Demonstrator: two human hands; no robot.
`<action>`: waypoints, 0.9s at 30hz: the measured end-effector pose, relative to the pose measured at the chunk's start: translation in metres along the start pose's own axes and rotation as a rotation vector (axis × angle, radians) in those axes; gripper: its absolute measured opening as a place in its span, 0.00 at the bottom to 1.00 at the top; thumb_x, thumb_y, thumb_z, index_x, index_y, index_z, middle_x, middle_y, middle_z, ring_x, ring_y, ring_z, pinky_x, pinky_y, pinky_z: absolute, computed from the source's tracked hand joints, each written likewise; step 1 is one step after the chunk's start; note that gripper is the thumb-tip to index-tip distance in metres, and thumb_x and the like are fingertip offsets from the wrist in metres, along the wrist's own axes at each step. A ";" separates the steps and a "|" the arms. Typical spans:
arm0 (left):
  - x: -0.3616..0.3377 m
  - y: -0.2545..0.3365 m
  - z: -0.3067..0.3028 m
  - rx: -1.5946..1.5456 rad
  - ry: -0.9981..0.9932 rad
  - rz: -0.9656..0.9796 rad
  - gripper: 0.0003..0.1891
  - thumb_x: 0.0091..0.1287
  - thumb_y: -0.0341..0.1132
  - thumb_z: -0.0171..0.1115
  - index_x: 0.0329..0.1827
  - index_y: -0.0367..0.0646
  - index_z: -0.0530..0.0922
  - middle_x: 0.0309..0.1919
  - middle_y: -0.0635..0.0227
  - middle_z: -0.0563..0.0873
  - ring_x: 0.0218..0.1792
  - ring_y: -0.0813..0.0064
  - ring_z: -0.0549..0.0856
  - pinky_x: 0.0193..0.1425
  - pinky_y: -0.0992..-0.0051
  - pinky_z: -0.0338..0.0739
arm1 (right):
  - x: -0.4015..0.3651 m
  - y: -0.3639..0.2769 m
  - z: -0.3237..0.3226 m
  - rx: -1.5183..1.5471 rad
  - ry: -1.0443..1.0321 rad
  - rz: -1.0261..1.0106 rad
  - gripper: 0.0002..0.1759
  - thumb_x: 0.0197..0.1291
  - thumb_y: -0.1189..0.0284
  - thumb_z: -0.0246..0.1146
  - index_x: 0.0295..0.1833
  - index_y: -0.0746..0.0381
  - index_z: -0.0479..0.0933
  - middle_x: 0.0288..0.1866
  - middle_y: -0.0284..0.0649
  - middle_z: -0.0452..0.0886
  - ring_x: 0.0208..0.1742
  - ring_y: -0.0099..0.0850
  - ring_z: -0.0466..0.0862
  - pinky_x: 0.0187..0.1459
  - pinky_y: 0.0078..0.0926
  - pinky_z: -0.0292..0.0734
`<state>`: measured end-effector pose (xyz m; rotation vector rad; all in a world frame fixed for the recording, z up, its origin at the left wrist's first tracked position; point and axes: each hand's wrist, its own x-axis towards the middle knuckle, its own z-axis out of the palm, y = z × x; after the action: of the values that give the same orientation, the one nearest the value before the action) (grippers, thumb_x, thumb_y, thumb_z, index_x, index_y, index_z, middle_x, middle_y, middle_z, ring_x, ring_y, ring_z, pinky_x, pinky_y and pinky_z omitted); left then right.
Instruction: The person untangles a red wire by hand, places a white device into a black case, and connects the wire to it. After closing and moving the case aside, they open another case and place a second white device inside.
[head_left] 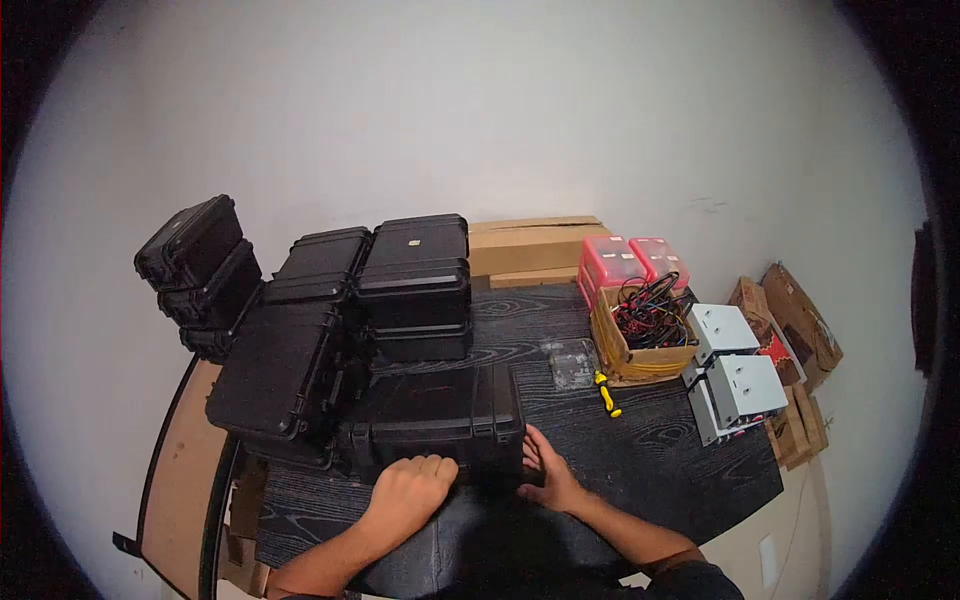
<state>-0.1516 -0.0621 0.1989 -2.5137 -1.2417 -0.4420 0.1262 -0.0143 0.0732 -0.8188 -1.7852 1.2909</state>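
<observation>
One dark wood-grain table (660,450) carries everything here. Its left and back are crowded with stacked black cases (415,270), some leaning at the far left edge.

The near case (440,405) lies flat at the front of the table, directly before the person and touching the stack on its left. Both hands are on its front.

To the right stand a cardboard box of cables (640,355) and two grey boxes (745,385), well apart from the hands.

The left hand (408,485) is curled shut over the case's front edge, knuckles up. Whether a handle or a latch sits under the fingers cannot be told. The right hand (548,470) is open, its fingers spread flat against the front right corner.

The flat hand looks best used as a brace, pressing the corner down and in, so that any pull from the curled hand does not drag the case off the front edge. The neighbouring stack sits tight against it, so slow, even force seems wise.

A yellow-handled screwdriver (606,393) lies just beyond the case's right end, clear of the hands.
</observation>
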 end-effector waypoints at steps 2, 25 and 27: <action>0.000 0.002 0.005 0.004 -0.002 -0.002 0.08 0.62 0.33 0.66 0.34 0.48 0.73 0.26 0.72 0.78 0.29 0.73 0.85 0.33 0.71 0.81 | 0.004 0.020 0.001 0.025 0.016 -0.017 0.67 0.57 0.81 0.80 0.91 0.58 0.39 0.91 0.51 0.53 0.88 0.45 0.62 0.79 0.45 0.68; -0.040 0.047 0.074 -0.219 -0.077 -0.182 0.17 0.63 0.50 0.75 0.34 0.45 0.83 0.28 0.64 0.86 0.31 0.64 0.89 0.35 0.64 0.82 | 0.024 -0.042 0.003 -0.996 -0.165 -0.355 0.57 0.44 0.65 0.84 0.83 0.50 0.66 0.86 0.50 0.63 0.83 0.60 0.65 0.79 0.57 0.68; -0.048 0.049 0.082 -0.222 -0.084 -0.190 0.16 0.63 0.49 0.74 0.34 0.44 0.84 0.28 0.63 0.87 0.31 0.63 0.89 0.35 0.64 0.82 | 0.023 -0.046 0.010 -1.013 -0.164 -0.354 0.56 0.45 0.66 0.83 0.83 0.46 0.66 0.85 0.48 0.64 0.83 0.61 0.65 0.78 0.60 0.69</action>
<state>-0.1286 -0.0921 0.0988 -2.6298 -1.5502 -0.5519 0.1040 -0.0125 0.1202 -0.8453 -2.5877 0.1568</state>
